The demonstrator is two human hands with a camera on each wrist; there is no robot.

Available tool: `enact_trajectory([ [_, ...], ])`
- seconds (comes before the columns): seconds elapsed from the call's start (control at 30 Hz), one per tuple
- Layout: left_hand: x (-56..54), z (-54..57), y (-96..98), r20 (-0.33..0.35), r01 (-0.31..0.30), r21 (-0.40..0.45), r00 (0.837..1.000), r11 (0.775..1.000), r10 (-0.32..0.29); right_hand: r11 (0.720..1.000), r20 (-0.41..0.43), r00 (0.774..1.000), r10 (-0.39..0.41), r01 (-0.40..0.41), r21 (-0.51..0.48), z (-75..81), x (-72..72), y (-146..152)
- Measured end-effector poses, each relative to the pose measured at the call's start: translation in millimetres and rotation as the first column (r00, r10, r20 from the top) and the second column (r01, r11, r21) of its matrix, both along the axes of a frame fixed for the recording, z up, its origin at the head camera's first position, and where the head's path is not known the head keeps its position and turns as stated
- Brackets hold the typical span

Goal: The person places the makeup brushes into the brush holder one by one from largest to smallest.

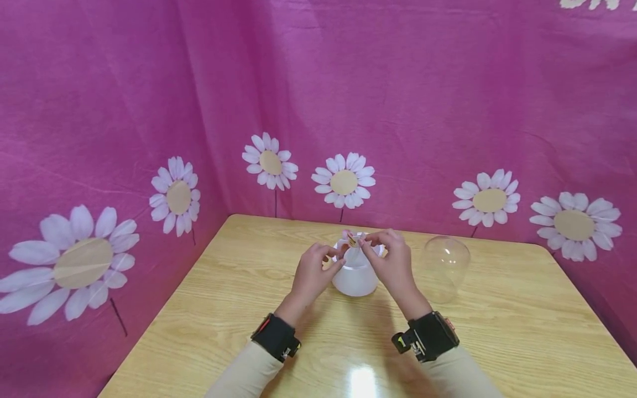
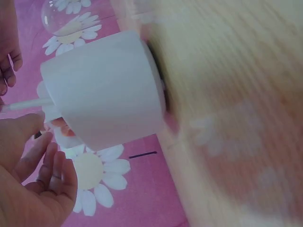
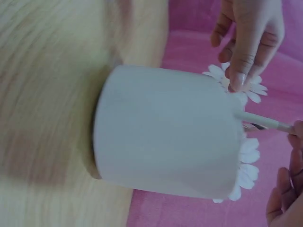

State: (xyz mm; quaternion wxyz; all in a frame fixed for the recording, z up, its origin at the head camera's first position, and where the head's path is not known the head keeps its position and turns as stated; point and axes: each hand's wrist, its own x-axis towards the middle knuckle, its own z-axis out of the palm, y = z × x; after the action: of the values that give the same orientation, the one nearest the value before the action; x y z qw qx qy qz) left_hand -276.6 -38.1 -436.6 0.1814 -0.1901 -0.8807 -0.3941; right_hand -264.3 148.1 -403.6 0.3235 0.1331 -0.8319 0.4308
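A smooth white round pot (image 1: 355,282) stands upright on the table, its body large in the left wrist view (image 2: 109,90) and right wrist view (image 3: 165,132). My right hand (image 1: 395,265) pinches a thin white stick (image 3: 260,120) that rises from the pot's mouth. A small yellow-and-dark striped piece (image 1: 351,240) shows beside the stick. At the rim's left side, my left hand (image 1: 311,273) pinches a small dark piece (image 2: 38,135) between thumb and forefinger; its kind is too small to tell. Pinkish-orange shapes (image 2: 65,128) show at the pot's mouth, partly hidden by the rim.
To the right of the pot, a clear dome (image 1: 447,268) stands on the wooden table (image 1: 517,331). A pink cloth (image 1: 408,99) printed with white daisies hangs behind the table and along its sides.
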Motion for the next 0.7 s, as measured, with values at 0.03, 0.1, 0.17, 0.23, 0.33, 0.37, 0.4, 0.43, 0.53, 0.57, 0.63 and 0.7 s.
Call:
enact_trajectory([
  [0.03,-0.1,-1.0,-0.4,0.009,-0.006,-0.009,1.000,1.000,0.006,0.999,0.008,1.000,-0.011,0.011,0.030,-2.5,-0.8,-1.2],
  [0.1,-0.5,-3.2,-0.9,0.027,-0.012,-0.025,1.000,1.000,0.013,0.996,0.035,0.999,-0.028,0.025,0.088,-8.0,-1.7,-3.8],
  [0.17,-1.0,-4.9,-1.2,0.042,-0.010,-0.033,0.999,0.999,0.012,0.992,0.069,0.997,-0.035,0.026,0.125,-14.0,-2.1,-6.0],
  [0.23,-1.1,-5.8,-1.3,0.048,-0.005,-0.037,0.999,0.999,0.007,0.989,0.092,0.995,-0.038,0.024,0.147,-19.4,-2.1,-7.9],
  [0.33,-1.2,-6.3,-1.4,0.044,0.003,-0.032,0.999,0.999,-0.001,0.986,0.097,0.995,-0.038,0.021,0.165,-24.9,-2.5,-9.5],
  [0.37,-1.3,-6.3,-1.5,0.041,0.004,-0.031,0.999,1.000,-0.003,0.985,0.095,0.995,-0.043,0.026,0.172,-26.1,-2.7,-9.8],
  [0.4,-1.4,-6.1,-1.6,0.038,0.006,-0.030,0.999,1.000,-0.004,0.984,0.094,0.994,-0.047,0.029,0.178,-26.7,-2.8,-10.2],
  [0.43,-1.4,-6.0,-1.6,0.036,0.007,-0.031,0.999,0.999,-0.005,0.982,0.095,0.994,-0.053,0.034,0.183,-27.5,-3.1,-10.2],
  [0.53,-1.5,-5.9,-1.8,0.046,0.008,-0.042,0.999,0.999,-0.006,0.980,0.104,0.992,-0.068,0.047,0.195,-28.4,-3.4,-10.1],
  [0.57,-1.5,-5.9,-1.9,0.050,0.008,-0.046,0.999,0.999,-0.006,0.979,0.105,0.992,-0.070,0.048,0.197,-28.5,-3.5,-10.0],
  [0.63,-1.3,-6.3,-1.9,0.058,0.008,-0.053,0.998,0.999,-0.005,0.979,0.093,0.993,-0.068,0.048,0.198,-29.2,-3.9,-9.0],
  [0.7,-1.4,-6.8,-1.6,0.060,0.009,-0.056,0.998,0.998,-0.006,0.980,0.065,0.996,-0.066,0.052,0.192,-29.8,-4.0,-7.2],
])
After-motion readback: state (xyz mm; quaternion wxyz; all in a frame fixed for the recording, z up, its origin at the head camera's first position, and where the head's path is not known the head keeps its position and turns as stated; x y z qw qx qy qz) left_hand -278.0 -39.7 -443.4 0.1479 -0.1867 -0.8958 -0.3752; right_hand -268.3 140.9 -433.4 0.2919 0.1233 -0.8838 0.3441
